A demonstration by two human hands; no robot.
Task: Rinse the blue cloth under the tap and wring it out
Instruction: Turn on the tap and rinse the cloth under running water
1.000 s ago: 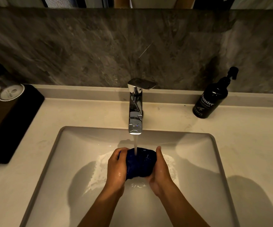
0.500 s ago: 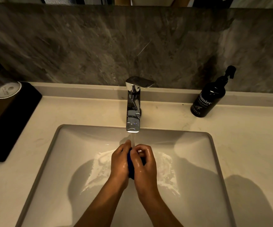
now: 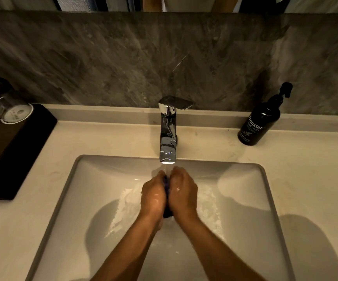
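Observation:
The blue cloth [image 3: 167,212] is squeezed into a tight wad between both palms, with only a dark blue strip showing between them. My left hand [image 3: 153,196] presses it from the left and my right hand [image 3: 183,192] from the right. Both hands sit low in the white sink [image 3: 71,191], directly under the chrome tap [image 3: 168,136]. Water runs from the spout onto my fingertips and the cloth's top edge. Most of the cloth is hidden by the hands.
A black hand-wash pump bottle [image 3: 260,123] stands on the counter at the back right. A black tray [image 3: 12,151] with upturned glasses [image 3: 12,110] sits at the left. Grey stone wall behind the tap. Water spreads across the basin floor.
The hands have closed together, from cupping a broad bundle of cloth to pressing it into a narrow wad. They have also risen slightly nearer the spout.

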